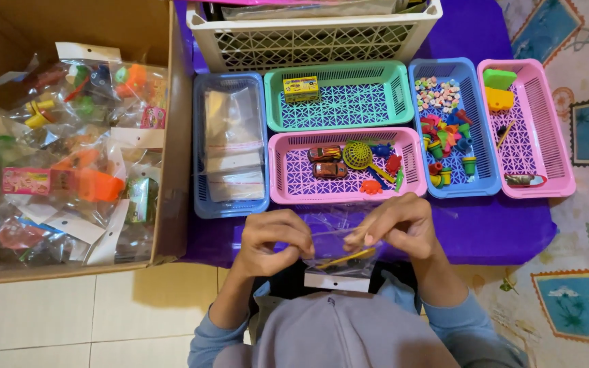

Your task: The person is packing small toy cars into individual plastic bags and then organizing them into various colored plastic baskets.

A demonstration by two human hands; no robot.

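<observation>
Both my hands hold one small clear plastic bag [339, 262] just in front of my chest. My left hand [274, 240] pinches its left top edge, and my right hand [395, 225] pinches the right top edge. Inside the bag lies a thin yellow toy piece; a white card header hangs at its lower end. Directly beyond my hands stands a pink basket [282, 180] with two small toy cars [327, 162], a green net-like toy and little coloured figures.
A cardboard box [175, 150] at left is full of packed toy bags. A blue basket [199, 143] holds empty clear bags. A green basket [397, 88], a blue basket [480, 123] of small toys, a pink basket [553, 129] and a white crate [308, 41] stand on the purple cloth.
</observation>
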